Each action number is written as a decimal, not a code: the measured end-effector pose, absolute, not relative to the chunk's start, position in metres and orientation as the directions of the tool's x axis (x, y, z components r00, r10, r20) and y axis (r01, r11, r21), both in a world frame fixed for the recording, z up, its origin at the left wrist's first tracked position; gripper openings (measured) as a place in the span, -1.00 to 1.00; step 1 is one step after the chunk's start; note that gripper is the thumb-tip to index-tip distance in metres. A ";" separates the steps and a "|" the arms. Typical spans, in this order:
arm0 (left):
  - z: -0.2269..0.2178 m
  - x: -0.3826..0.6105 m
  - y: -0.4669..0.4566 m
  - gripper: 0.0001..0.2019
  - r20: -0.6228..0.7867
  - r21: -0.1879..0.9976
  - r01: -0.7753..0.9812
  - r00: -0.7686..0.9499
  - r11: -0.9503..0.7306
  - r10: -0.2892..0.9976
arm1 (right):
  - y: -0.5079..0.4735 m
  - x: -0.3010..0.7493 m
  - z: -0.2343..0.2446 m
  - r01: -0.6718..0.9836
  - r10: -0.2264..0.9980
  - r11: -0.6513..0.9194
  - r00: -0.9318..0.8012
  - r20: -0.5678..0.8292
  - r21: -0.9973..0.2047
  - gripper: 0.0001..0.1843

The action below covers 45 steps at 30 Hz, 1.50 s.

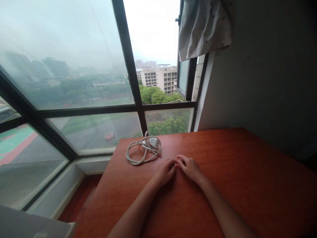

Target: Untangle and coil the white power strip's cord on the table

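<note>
On the reddish-brown wooden table (230, 172), my left hand (165, 170) rests with its fingers loosely bent and the thumb apart from them. Facing it, my right hand (189, 167) lies in a similar relaxed curl, fingers apart. The fingertips of both hands meet or nearly meet, and I see nothing held in either. Just beyond my left hand lies a coiled pale cable (133, 162) with a white plug or socket end (153, 142) on top of the loops. The undersides of my fingers are hidden.
Behind the table stands a dark-framed window (136, 107), its right pane swung open. A patterned curtain (204, 29) hangs at the upper right, beside a grey wall (260, 82). The table's left edge drops to a dark red floor (84, 193). A pale panel (32, 224) fills the lower left corner.
</note>
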<state>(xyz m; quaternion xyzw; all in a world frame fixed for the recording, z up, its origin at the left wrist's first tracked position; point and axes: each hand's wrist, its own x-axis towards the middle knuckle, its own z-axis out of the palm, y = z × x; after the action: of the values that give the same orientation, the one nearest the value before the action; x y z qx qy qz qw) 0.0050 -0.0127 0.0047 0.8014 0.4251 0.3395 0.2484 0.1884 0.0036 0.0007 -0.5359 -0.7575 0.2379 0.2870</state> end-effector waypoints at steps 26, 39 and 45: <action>0.005 0.006 -0.012 -0.80 0.329 0.691 0.510 0.408 -0.512 0.851 | 0.005 0.189 -0.003 0.676 0.944 0.328 -0.267 0.196 -0.659 -0.66; 0.004 0.006 -0.011 -0.79 0.332 0.671 0.530 0.411 -0.519 0.849 | 0.005 0.189 -0.001 0.669 0.943 0.328 -0.266 0.198 -0.667 -0.66; 0.003 0.006 -0.010 -0.80 0.340 0.656 0.548 0.400 -0.519 0.851 | 0.007 0.189 -0.003 0.665 0.945 0.325 -0.259 0.201 -0.672 -0.65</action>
<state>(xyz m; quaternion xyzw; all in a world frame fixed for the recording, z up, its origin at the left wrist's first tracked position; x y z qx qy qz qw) 0.0059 -0.0101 0.0028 0.8052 0.4344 0.3336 0.2273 0.1886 0.0067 -0.0031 -0.5311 -0.7578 0.2353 0.2973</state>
